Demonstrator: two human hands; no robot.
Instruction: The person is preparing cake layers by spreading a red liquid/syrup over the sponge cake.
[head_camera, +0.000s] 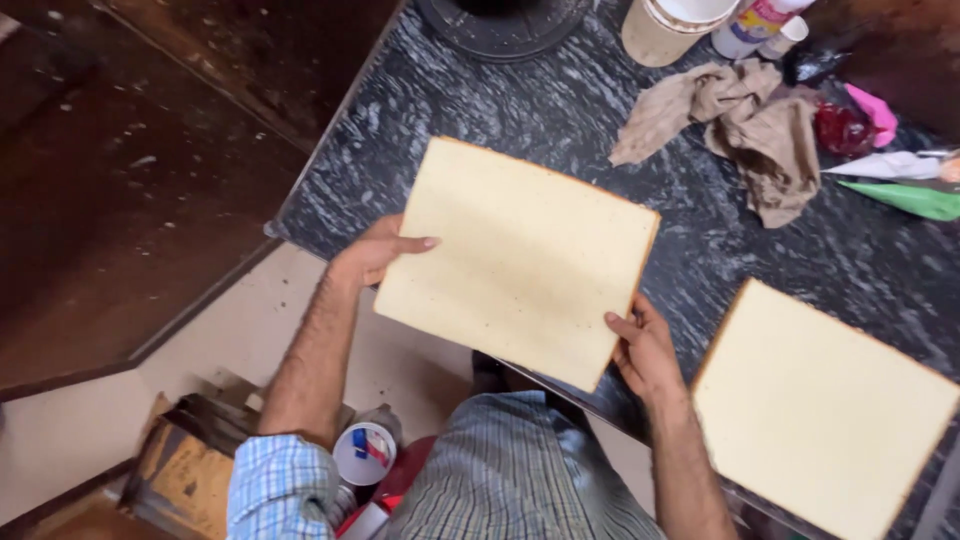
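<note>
Both forearms bare and extended forward over the near edge of the counter. Left hand (378, 250): thumb on top, fingers underneath, gripping. Right hand (645, 350): thumb on top, fingers curled beneath, gripping. Checked sleeve rolled at left elbow.

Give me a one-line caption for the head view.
Both hands, left and right, hold a pale square sponge cake sheet above a dark marble counter.

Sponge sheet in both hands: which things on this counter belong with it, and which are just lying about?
In hand or part of the work:
- square sponge sheet, held by the left hand and right hand
- second sponge sheet lying flat on the dark marble counter

Lying about:
- crumpled brown cloth
- green piping bag and white piping bag
- beige tub
- round black stand
</note>
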